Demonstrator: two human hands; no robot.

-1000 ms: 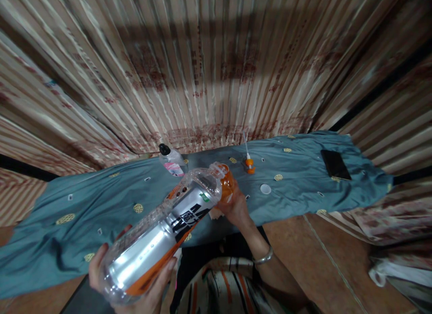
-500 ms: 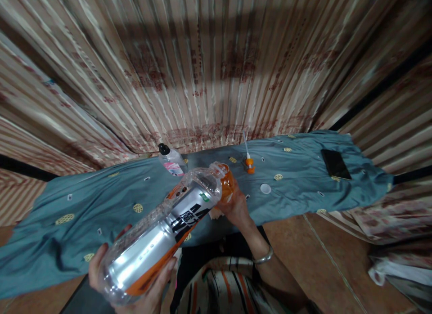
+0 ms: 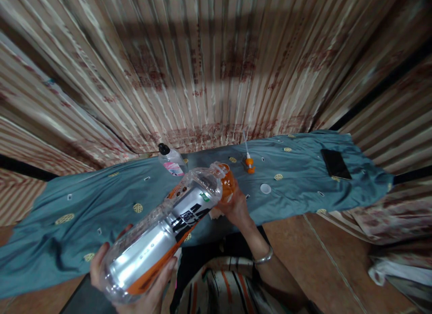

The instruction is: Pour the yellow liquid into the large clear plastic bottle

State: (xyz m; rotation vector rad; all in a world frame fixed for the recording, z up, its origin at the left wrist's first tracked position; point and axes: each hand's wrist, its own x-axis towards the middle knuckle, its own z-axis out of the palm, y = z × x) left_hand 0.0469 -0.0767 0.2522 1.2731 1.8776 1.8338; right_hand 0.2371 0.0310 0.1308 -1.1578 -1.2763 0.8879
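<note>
Low above the patterned cloth (image 3: 297, 197), looks almost the same as half a second ago. Cups the base of the big clear bottle (image 3: 155, 237) in a widely spread left hand (image 3: 143, 305), tilting its neck toward the small orange bottle (image 3: 228, 186). Grasps that one in a narrowly curled right hand (image 3: 236, 209); cannot tell about contact between the mouths. Farther off, shows an orange-and-white pump (image 3: 249, 163) lying loose.

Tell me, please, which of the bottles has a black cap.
It's the pink-labelled bottle on the cloth, topped with a black cap; the silver-labelled bottle in the left hand and the orange bottle in the right hand show none.
</note>
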